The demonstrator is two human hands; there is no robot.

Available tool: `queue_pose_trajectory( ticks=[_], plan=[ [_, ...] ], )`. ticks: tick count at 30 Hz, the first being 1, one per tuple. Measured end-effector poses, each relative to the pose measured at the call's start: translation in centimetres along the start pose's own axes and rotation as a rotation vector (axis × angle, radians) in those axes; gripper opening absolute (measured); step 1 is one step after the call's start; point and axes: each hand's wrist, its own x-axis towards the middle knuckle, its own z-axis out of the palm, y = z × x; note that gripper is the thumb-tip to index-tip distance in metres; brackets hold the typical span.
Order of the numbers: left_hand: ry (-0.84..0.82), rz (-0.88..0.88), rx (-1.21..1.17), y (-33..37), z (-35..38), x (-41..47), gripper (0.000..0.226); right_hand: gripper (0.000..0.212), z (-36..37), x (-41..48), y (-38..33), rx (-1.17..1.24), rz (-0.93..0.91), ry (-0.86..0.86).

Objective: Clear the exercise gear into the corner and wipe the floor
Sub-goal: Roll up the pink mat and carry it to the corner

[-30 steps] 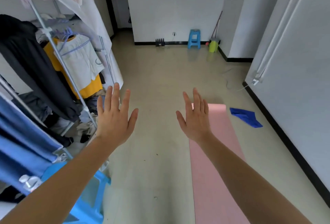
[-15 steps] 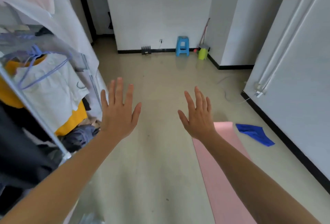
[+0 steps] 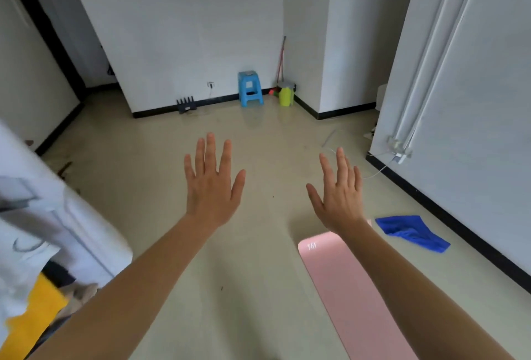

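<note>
A pink exercise mat [image 3: 342,290] lies flat on the beige floor at the lower right, its far end just below my right wrist. A blue cloth [image 3: 411,233] lies crumpled on the floor to the right of the mat, near the wall. My left hand [image 3: 212,184] is held out in front of me, palm down, fingers spread, holding nothing. My right hand [image 3: 339,196] is likewise stretched out with its fingers apart and empty, above the mat's far end.
A clothes rack with white and yellow garments [image 3: 43,230] fills the left edge. At the far wall stand a blue plastic stool [image 3: 250,88], a green bottle [image 3: 286,96] with a broom behind it, and a dark power strip [image 3: 186,104]. A white cable [image 3: 376,171] trails along the right wall.
The view has swung right and forward: the clothes rack slid off to the left and the far wall came closer. Both hands stay raised and spread, holding nothing.
</note>
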Motion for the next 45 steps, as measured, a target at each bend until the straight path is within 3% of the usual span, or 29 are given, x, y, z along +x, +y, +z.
queue_pose_trajectory(
  ticks=[12,20,27,38,45],
  plan=[
    [0.020,0.088,-0.072,-8.1,16.0,26.7,0.068,0.070,13.6,26.8,-0.5,-0.082,0.022,-0.049],
    [-0.079,0.357,-0.225,-8.4,30.6,44.9,0.069,0.073,22.9,37.1,4.0,-0.218,0.334,-0.080],
    [-0.167,0.782,-0.413,4.9,38.3,55.7,0.068,0.073,21.2,34.6,11.8,-0.378,0.733,0.010],
    [-0.286,1.339,-0.433,31.5,45.5,55.8,0.071,0.079,20.6,25.3,24.0,-0.468,1.396,0.104],
    [-0.262,1.624,-0.454,42.4,46.6,56.0,0.071,0.077,20.7,25.8,26.8,-0.457,1.561,0.131]
  ],
)
